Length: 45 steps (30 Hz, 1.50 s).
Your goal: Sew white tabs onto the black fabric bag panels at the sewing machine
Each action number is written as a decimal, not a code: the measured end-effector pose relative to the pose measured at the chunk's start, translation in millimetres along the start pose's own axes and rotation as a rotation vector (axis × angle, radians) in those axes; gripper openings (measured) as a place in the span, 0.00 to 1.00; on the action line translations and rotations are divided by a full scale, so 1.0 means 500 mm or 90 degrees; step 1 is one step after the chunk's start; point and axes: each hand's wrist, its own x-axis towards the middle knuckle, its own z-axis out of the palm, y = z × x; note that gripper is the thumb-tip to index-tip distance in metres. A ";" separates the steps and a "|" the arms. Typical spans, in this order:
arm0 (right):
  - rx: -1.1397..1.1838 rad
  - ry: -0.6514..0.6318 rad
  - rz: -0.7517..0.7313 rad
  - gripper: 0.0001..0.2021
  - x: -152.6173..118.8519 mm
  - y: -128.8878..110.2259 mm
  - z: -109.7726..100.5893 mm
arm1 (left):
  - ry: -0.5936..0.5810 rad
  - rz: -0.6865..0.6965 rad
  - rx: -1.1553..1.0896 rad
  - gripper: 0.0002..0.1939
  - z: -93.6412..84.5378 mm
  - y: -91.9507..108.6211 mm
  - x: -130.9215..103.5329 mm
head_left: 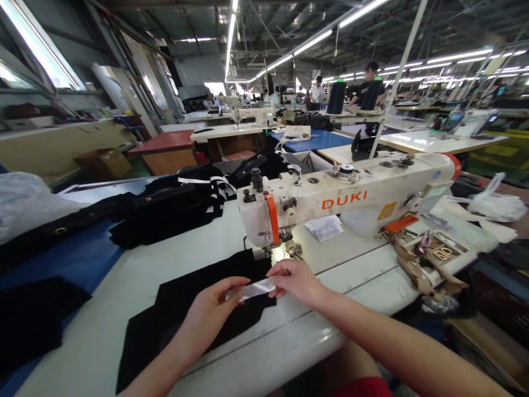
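Note:
A short, shiny whitish strip (257,289) is stretched between my two hands, above a black fabric piece (182,300) lying on the white sewing table (155,264). My left hand (219,303) pinches the strip's left end between thumb and fingers. At its right end, my right hand (292,280) has closed fingers on it, just in front of the needle area. The white sewing machine (306,193), marked DUKI, stands behind my hands with its small lamp lit near the needle.
Black fabric pieces (165,215) with white strips are stacked at the back left. On the right, a tray (444,251) holds metal rings and beige straps. White papers (323,227) lie under the machine arm. Two people (366,91) (317,92) are further back.

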 end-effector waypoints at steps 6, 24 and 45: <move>-0.015 0.014 0.009 0.10 0.018 0.001 0.013 | 0.104 0.444 0.396 0.14 0.037 0.005 0.010; -0.833 -0.063 -0.578 0.10 -0.103 0.006 -0.017 | 0.069 0.457 0.323 0.15 0.067 -0.038 0.061; -0.914 -0.087 -0.562 0.11 -0.082 0.004 -0.012 | 0.055 0.544 0.503 0.16 0.080 -0.049 0.061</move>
